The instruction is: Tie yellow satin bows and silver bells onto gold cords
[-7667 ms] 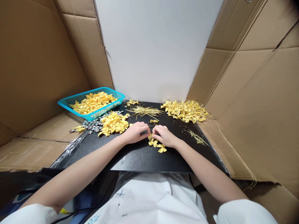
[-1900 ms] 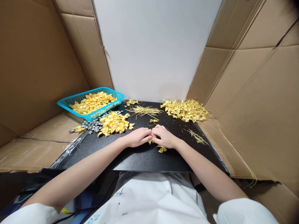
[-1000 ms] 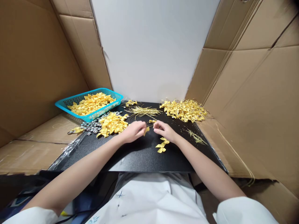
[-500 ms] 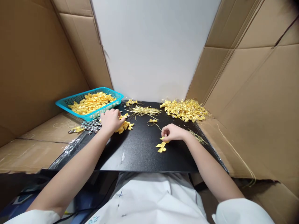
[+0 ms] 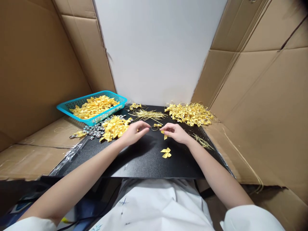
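Note:
My left hand [image 5: 135, 132] is over the middle of the black table, its fingers stretched to the right and the thumb a little apart from them. A small yellowish patch shows between thumb and fingers, too small to identify. My right hand [image 5: 176, 133] pinches a yellow ribbon bow [image 5: 165, 135] at its fingertips. Between the two hands lies another bow with a looped gold cord [image 5: 157, 125]. Nearer me, a loose yellow bow [image 5: 166, 152] rests flat on the table.
A turquoise basket [image 5: 63, 107] full of bows stands back left. Before it are silver beads [image 5: 92, 131] and a pile of bows [image 5: 115, 128]. Gold cords [image 5: 148, 114] lie at the back, finished-looking corded bows [image 5: 191, 114] at the right, and cord scraps [image 5: 203, 141] near the right edge. Cardboard walls flank the table.
My left hand has left the bow pile and moved right to the middle. My right hand has risen slightly away from me with its bow, leaving the loose bow lying behind.

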The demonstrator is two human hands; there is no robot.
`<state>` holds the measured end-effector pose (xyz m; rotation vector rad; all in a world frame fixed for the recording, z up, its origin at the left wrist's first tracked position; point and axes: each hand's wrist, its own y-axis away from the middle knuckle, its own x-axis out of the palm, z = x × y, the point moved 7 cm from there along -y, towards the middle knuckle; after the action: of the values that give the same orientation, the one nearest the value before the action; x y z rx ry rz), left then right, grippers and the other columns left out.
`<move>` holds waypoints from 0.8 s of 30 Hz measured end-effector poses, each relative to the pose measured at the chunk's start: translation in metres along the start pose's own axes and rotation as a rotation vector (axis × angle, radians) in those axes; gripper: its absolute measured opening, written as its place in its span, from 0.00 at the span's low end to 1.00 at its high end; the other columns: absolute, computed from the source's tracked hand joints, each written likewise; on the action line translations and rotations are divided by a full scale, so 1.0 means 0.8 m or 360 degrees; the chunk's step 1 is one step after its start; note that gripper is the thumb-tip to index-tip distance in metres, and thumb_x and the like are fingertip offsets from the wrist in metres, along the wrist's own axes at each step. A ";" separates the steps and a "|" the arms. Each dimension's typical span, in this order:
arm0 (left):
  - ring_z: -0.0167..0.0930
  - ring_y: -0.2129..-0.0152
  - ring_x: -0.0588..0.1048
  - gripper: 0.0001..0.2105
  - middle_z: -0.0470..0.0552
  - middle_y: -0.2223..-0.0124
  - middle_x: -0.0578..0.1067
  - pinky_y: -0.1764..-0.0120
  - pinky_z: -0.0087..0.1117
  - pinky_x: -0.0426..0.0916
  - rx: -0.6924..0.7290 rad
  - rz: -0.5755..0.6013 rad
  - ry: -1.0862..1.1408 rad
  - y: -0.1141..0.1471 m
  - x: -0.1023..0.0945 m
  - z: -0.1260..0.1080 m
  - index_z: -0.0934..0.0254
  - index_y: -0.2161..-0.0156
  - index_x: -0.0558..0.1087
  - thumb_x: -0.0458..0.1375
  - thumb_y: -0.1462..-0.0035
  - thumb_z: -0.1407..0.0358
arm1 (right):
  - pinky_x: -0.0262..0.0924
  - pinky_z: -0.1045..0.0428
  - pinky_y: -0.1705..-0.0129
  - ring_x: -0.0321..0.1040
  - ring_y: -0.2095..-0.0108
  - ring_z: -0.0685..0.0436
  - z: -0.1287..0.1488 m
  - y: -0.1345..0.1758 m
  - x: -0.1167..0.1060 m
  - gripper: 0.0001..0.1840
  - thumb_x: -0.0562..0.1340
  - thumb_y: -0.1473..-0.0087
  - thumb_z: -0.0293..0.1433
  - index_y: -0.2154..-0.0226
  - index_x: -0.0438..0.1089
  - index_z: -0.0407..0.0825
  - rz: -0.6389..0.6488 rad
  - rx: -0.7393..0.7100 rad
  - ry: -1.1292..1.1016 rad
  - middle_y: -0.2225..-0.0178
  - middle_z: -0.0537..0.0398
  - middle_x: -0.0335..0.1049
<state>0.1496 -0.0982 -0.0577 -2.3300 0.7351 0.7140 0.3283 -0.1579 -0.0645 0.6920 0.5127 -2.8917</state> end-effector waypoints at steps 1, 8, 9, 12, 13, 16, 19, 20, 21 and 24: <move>0.32 0.66 0.72 0.16 0.52 0.62 0.76 0.61 0.34 0.67 -0.0060 0.0161 0.0278 0.002 0.023 -0.001 0.64 0.59 0.73 0.54 0.43 0.53 | 0.60 0.53 0.67 0.64 0.69 0.50 0.003 0.000 0.002 0.09 0.64 0.51 0.35 0.69 0.74 0.47 -0.0037 -0.0052 -0.0087 0.68 0.55 0.67; 0.27 0.68 0.74 0.15 0.53 0.63 0.76 0.64 0.28 0.67 -0.0603 0.0589 0.1685 0.022 0.108 0.002 0.68 0.59 0.74 0.66 0.50 0.60 | 0.62 0.52 0.69 0.63 0.71 0.50 0.005 0.001 0.026 0.10 0.67 0.56 0.36 0.80 0.69 0.48 -0.0102 -0.0172 -0.0450 0.69 0.55 0.66; 0.27 0.68 0.75 0.15 0.53 0.65 0.76 0.64 0.28 0.67 -0.0648 0.0589 0.1775 0.023 0.108 0.003 0.68 0.60 0.75 0.68 0.51 0.61 | 0.62 0.51 0.67 0.63 0.69 0.49 0.005 0.001 0.028 0.10 0.68 0.56 0.35 0.81 0.69 0.48 -0.0115 -0.0197 -0.0424 0.70 0.56 0.66; 0.26 0.70 0.75 0.15 0.50 0.67 0.75 0.64 0.27 0.68 -0.0760 0.0641 0.1947 0.024 0.105 0.003 0.68 0.62 0.75 0.69 0.53 0.62 | 0.61 0.49 0.60 0.64 0.67 0.48 0.008 0.002 0.030 0.10 0.68 0.57 0.32 0.82 0.68 0.48 -0.0127 -0.0250 -0.0377 0.71 0.56 0.67; 0.24 0.71 0.74 0.15 0.49 0.68 0.75 0.64 0.27 0.67 -0.0778 0.0674 0.1971 0.024 0.105 0.003 0.68 0.63 0.75 0.70 0.54 0.62 | 0.60 0.49 0.59 0.64 0.67 0.48 0.008 0.002 0.031 0.10 0.68 0.57 0.32 0.82 0.68 0.48 -0.0108 -0.0255 -0.0389 0.71 0.56 0.67; 0.21 0.76 0.70 0.14 0.46 0.72 0.73 0.67 0.25 0.66 -0.0771 0.0744 0.1955 0.024 0.105 0.002 0.69 0.65 0.75 0.70 0.54 0.64 | 0.60 0.49 0.58 0.64 0.67 0.48 0.010 0.002 0.035 0.10 0.67 0.56 0.32 0.82 0.67 0.48 -0.0040 -0.0263 -0.0406 0.71 0.56 0.67; 0.20 0.78 0.68 0.16 0.45 0.73 0.72 0.70 0.24 0.64 -0.0707 0.0647 0.1810 0.020 0.102 0.008 0.69 0.65 0.74 0.71 0.57 0.62 | 0.59 0.49 0.58 0.65 0.66 0.48 0.008 0.002 0.031 0.08 0.66 0.54 0.32 0.79 0.68 0.48 -0.0066 -0.0217 -0.0391 0.70 0.56 0.68; 0.20 0.79 0.68 0.17 0.45 0.73 0.72 0.71 0.24 0.63 -0.0684 0.0577 0.1741 0.018 0.100 0.011 0.69 0.65 0.74 0.71 0.58 0.62 | 0.59 0.50 0.59 0.65 0.66 0.48 0.006 0.001 0.029 0.07 0.65 0.54 0.33 0.77 0.68 0.48 -0.0095 -0.0176 -0.0391 0.70 0.56 0.69; 0.20 0.79 0.67 0.18 0.44 0.73 0.72 0.71 0.24 0.63 -0.0660 0.0498 0.1667 0.017 0.097 0.014 0.69 0.64 0.74 0.71 0.59 0.61 | 0.59 0.50 0.60 0.65 0.66 0.47 0.004 0.002 0.026 0.06 0.65 0.53 0.33 0.75 0.69 0.48 -0.0126 -0.0135 -0.0377 0.70 0.56 0.69; 0.20 0.81 0.66 0.18 0.44 0.75 0.72 0.74 0.24 0.61 -0.0604 0.0335 0.1467 0.014 0.089 0.018 0.68 0.65 0.72 0.71 0.59 0.60 | 0.59 0.50 0.60 0.66 0.66 0.47 0.007 0.005 0.023 0.07 0.64 0.52 0.34 0.69 0.71 0.48 -0.0138 -0.0101 -0.0201 0.69 0.56 0.71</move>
<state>0.1882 -0.1193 -0.1160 -2.9492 1.3320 -0.2346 0.3105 -0.1640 -0.0695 0.4864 0.6298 -2.9594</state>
